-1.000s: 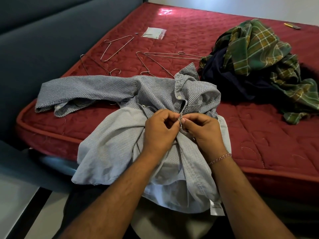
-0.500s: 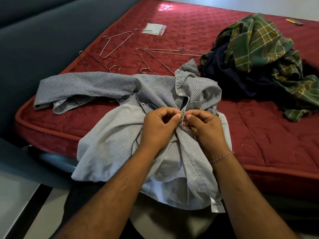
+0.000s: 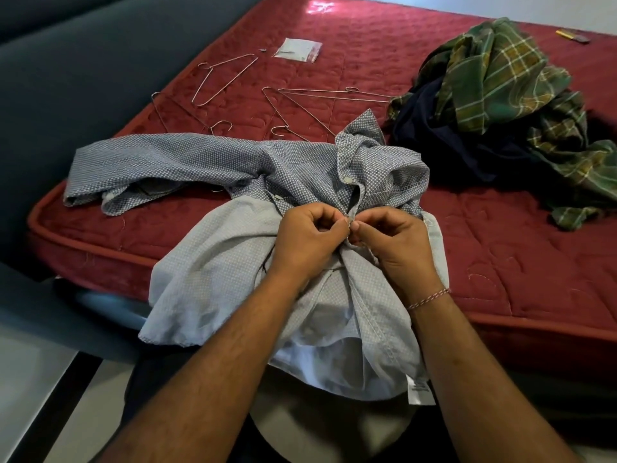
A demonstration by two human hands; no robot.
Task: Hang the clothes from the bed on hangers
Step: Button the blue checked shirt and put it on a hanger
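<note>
— While we log this lot, what is item one?
— Blue-grey dotted cotton shirt [image 3: 213, 162], lying at the near edge of the red quilted mattress [image 3: 500, 255], body hanging over that edge toward the person, one sleeve stretched out to the left, a white care label [image 3: 419, 390] at its hem.
— And the hands?
— Left hand [image 3: 309, 240] and right hand [image 3: 397, 243], fingers curled, thumbs and forefingers meeting at the shirt's front placket; both pinch the fabric there. Whether a button sits between them I cannot tell. Right wrist carries a thin red-and-white thread bracelet [image 3: 429, 298].
— Next?
— Thin metal wire hangers, loose on the mattress behind the shirt: one [image 3: 227, 78] farthest left and back, one [image 3: 187, 113] near the left edge with its hook by the sleeve, two overlapping [image 3: 300, 111] just behind the collar.
— Other garments?
— Crumpled pile to the right, well apart from the hands: green-and-yellow plaid shirt [image 3: 500, 71] over a dark navy garment [image 3: 437, 128].
— Sundries?
— Small clear plastic bag [image 3: 297, 50] beyond the hangers; small yellow object [image 3: 572, 36] at the far right edge; grey upholstered headboard [image 3: 83, 78] along the left.
</note>
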